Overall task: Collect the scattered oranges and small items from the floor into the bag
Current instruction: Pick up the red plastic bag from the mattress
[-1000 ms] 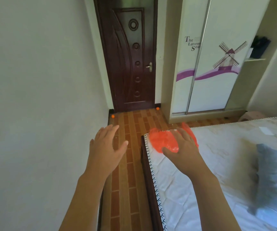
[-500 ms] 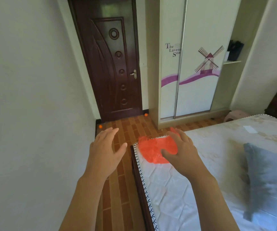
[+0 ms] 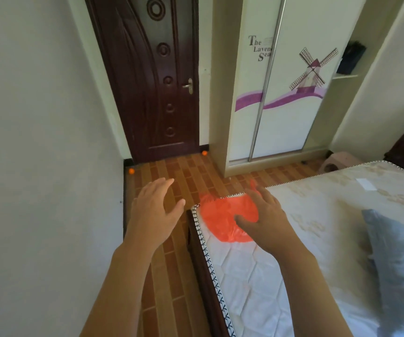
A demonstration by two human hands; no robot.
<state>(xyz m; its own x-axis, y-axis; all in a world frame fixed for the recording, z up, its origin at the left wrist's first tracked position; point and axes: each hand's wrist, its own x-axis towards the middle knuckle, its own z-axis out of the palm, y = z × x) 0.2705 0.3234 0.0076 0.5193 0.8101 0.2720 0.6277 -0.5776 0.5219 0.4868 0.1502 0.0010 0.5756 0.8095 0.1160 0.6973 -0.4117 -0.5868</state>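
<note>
Bag (image 3: 223, 216) on mattress corner, under right fingers (image 3: 257, 198)

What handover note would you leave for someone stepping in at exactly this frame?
Left hand: open, holding nothing, over the floor strip beside the bed.
Right hand: open, fingers spread over the orange bag; no grip on it yet, contact unclear.
Bag: lying crumpled on the mattress corner.
Oranges: one in the left floor corner by the wall, one at the door's right base.
Done: nothing collected that shows.
Left: take the bag, walk to the door, pick up both oranges and check for other small items.
</note>
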